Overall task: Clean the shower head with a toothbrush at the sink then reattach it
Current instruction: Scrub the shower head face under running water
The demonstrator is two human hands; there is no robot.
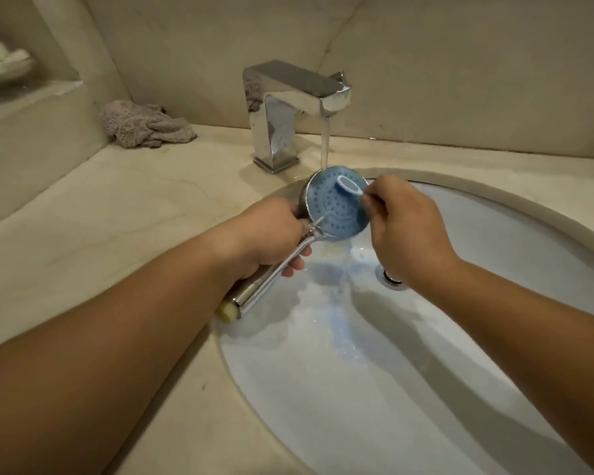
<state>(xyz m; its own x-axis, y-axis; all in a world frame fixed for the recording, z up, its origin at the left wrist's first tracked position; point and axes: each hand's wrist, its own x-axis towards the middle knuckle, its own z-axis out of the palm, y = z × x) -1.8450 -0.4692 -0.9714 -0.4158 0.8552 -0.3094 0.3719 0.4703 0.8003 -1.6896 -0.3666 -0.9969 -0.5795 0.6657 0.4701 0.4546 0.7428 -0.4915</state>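
Shower head handle in left hand grip, toothbrush on face

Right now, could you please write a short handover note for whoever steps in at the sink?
Left hand grips the shower head by its chrome handle, blue face tilted up over the sink.
Right hand pinches the toothbrush, its head against the upper part of the blue face.
Faucet is running; the stream lands on the top edge of the shower head.
Done: shower head detached and at the sink, scrubbing under way.
Left: finish scrubbing, rinse, turn off the water, reattach the shower head.
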